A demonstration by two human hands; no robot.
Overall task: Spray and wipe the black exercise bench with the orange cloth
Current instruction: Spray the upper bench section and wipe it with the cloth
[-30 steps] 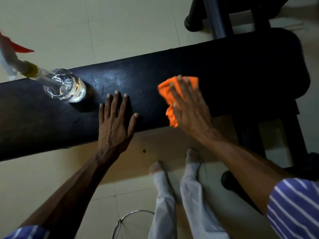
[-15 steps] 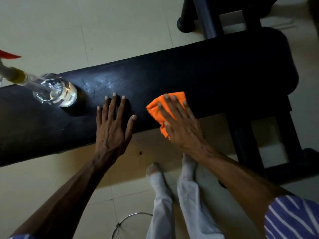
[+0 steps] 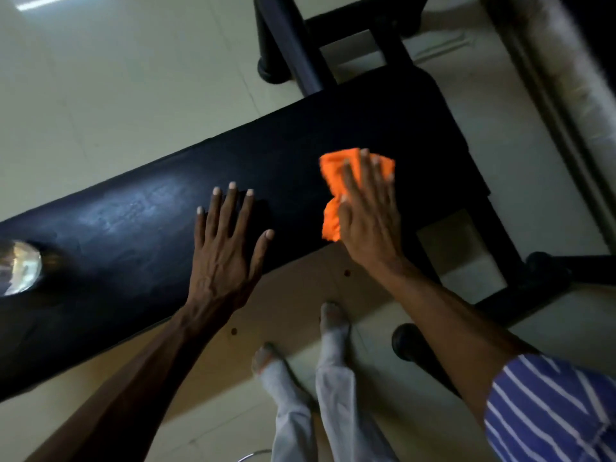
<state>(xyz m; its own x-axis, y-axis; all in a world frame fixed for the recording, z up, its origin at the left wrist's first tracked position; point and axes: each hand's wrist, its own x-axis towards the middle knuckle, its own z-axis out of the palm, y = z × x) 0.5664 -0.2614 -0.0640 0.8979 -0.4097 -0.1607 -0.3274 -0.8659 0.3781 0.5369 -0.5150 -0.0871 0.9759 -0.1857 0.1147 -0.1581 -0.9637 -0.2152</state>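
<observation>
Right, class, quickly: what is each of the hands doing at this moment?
Left hand: open, flat on the black bench, holding nothing.
Right hand: open, pressing the orange cloth on the bench.

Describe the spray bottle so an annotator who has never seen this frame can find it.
Start at the black exercise bench running diagonally across the frame and follow its pad to the far left edge of the picture. The spray bottle stands there on the pad, cut off by the frame. It is the only clear, glinting thing; the left hand lies well to its right.
</observation>
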